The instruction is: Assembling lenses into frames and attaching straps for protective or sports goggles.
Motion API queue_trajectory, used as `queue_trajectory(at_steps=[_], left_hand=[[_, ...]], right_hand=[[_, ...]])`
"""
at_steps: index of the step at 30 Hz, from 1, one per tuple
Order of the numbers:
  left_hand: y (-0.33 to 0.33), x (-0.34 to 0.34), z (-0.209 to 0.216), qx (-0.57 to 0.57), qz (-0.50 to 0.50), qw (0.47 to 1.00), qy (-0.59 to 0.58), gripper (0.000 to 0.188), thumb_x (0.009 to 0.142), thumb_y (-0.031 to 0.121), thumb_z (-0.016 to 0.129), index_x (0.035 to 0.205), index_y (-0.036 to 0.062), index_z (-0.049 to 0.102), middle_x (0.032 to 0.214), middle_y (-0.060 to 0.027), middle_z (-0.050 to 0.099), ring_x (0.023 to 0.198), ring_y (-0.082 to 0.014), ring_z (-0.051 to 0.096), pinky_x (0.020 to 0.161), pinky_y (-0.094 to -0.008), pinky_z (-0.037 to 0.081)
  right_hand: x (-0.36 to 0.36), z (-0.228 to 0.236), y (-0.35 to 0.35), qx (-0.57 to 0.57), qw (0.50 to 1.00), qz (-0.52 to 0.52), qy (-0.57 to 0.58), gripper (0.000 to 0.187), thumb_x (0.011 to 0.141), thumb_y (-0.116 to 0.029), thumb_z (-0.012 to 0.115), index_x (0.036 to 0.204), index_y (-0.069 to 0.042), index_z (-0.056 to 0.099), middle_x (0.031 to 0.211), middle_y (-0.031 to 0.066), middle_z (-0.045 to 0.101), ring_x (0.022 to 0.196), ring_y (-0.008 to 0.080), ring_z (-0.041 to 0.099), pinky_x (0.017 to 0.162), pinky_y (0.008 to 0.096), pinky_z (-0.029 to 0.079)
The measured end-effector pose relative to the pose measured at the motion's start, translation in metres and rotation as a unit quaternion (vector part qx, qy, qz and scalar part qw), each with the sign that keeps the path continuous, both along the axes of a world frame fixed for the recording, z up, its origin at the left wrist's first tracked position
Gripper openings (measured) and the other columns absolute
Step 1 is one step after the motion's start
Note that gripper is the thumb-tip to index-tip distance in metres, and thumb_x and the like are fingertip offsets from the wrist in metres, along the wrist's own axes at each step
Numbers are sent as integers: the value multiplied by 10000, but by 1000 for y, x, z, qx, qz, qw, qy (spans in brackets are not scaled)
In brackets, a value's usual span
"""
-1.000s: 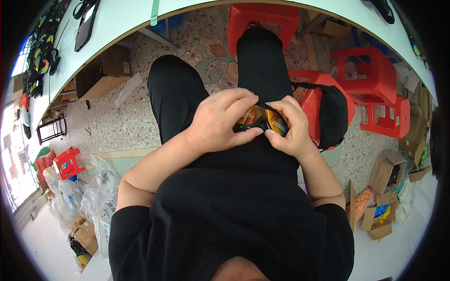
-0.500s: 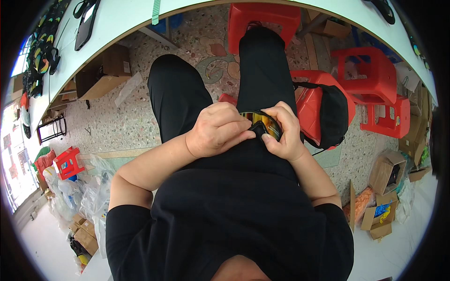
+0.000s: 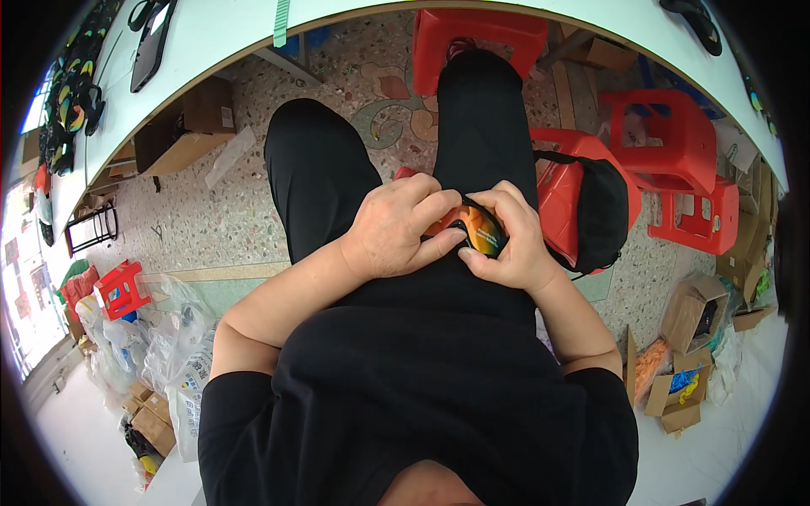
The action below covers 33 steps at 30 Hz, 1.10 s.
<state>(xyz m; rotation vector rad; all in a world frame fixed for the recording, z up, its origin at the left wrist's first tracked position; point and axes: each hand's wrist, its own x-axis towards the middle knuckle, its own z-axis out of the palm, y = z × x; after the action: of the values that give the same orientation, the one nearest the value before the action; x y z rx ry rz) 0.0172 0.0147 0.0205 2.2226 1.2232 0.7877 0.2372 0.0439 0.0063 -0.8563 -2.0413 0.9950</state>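
Above my lap I hold a pair of goggles (image 3: 483,226) with a black frame and a mirrored orange-yellow lens. My left hand (image 3: 405,223) pinches the frame around the nose notch, and its fingers cover the left part of the lens. The right end of the frame is gripped by my right hand (image 3: 516,236), fingers over the top edge and thumb beneath. Both hands are closed on the goggles, close together.
A white table (image 3: 354,18) curves across the top, bearing a phone (image 3: 152,55) and a row of dark goggles (image 3: 72,93). Red stools (image 3: 666,139) stand to the right; a black bag (image 3: 603,215) lies on one. Cardboard boxes (image 3: 198,126) and plastic bags (image 3: 181,337) line the floor.
The goggles have tilted, so the lens faces up more and shows orange. My left fingers have shifted along the frame's top edge toward the right hand.
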Motion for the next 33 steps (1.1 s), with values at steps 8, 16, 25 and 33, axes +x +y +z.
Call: queue_trajectory(at_steps=[8, 16, 25, 33], left_hand=[[2, 5, -7, 6, 4, 1000, -29, 339, 795, 192, 711, 1074, 54, 577, 858, -91, 594, 653, -253, 602, 575, -353, 500], [0, 4, -15, -101, 1, 991, -91, 316, 807, 207, 731, 1048, 51, 599, 813, -93, 622, 657, -270, 639, 569, -351, 522], [-1, 8, -25, -123, 73, 989, -46, 259, 858, 228, 672, 1022, 37, 612, 818, -125, 630, 701, -313, 652, 615, -392, 529], [3, 3, -19, -181, 69, 980, -40, 328, 878, 239, 676, 1098, 9, 596, 929, -158, 638, 811, -356, 657, 713, -407, 539]], right_hand=[[4, -2, 18, -168, 980, 105, -18, 548, 585, -249, 834, 998, 5, 578, 872, 122, 556, 781, 270, 580, 712, 349, 479], [-2, -7, 16, -143, 985, 97, -10, 526, 572, -244, 826, 963, 0, 574, 850, 122, 558, 761, 293, 584, 696, 353, 488], [-10, -16, 14, -118, 990, 76, -2, 504, 574, -253, 824, 946, -14, 582, 841, 125, 566, 727, 303, 606, 649, 361, 500], [-9, -10, 21, -115, 991, 62, -20, 487, 603, -257, 819, 961, -11, 598, 823, 112, 569, 723, 293, 609, 651, 361, 500]])
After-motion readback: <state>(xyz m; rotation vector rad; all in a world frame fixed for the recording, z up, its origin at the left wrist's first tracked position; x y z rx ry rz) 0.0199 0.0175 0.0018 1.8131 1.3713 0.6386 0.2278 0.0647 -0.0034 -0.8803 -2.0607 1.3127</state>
